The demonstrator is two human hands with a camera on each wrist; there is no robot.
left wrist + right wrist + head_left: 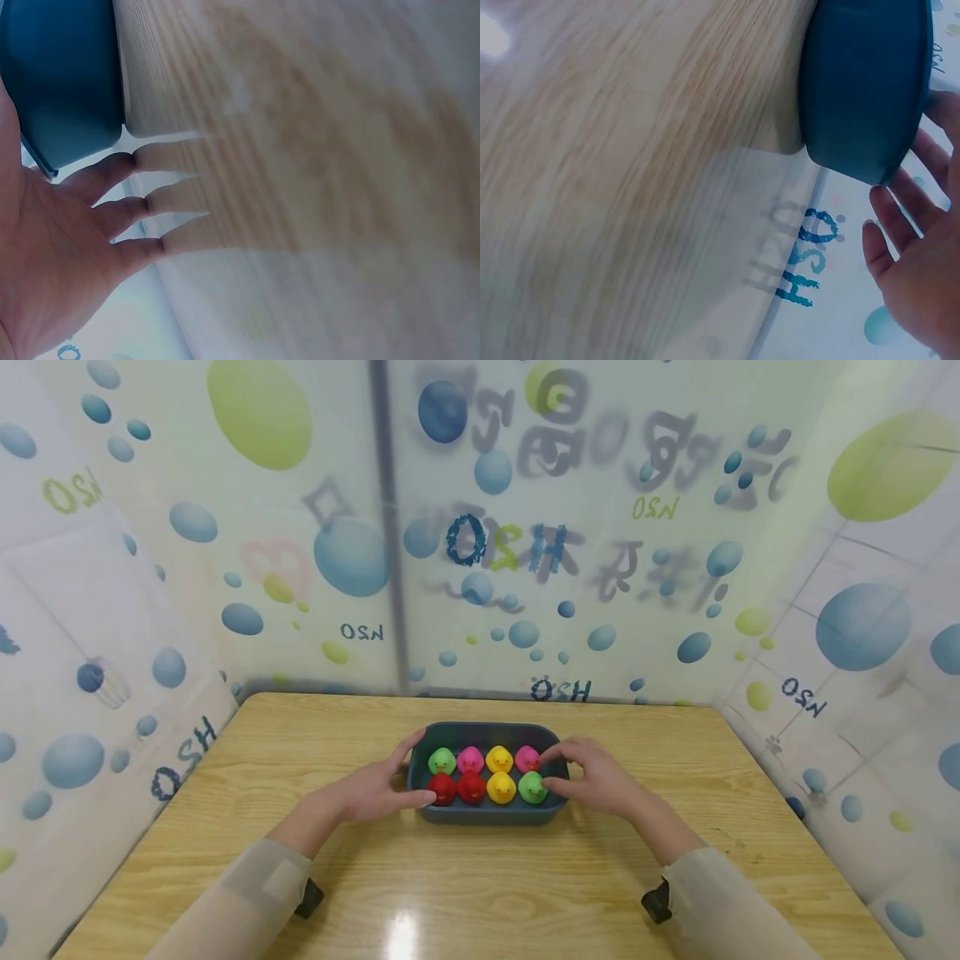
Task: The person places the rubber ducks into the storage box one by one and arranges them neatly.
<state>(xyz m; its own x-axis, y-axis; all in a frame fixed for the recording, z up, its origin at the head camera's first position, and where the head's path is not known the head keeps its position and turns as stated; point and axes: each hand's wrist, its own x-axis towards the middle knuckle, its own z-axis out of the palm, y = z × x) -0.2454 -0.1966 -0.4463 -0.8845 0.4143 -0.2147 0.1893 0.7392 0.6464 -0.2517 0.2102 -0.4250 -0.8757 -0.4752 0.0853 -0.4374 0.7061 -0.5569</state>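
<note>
Two rows of small rubber ducks fill a dark blue-grey bin [487,817] on the table. The back row runs green [442,762], pink [470,760], yellow [499,759], pink [527,758]; in front are two red ducks [472,787], a yellow one [501,788] and a green one [532,788]. My left hand [371,789] is spread at the bin's left end, thumb over the rim at the corner red duck. In the left wrist view its other fingers [131,251] extend outside the wall. My right hand [596,777] reaches over the right rim, index fingertip by the pink duck, thumb by the green.
The wooden table [480,885] spreads around the bin. Walls covered with sheeting [480,635], printed with blue and green dots, enclose it at the back and both sides. Dark wrist devices [657,902] show by both sleeves.
</note>
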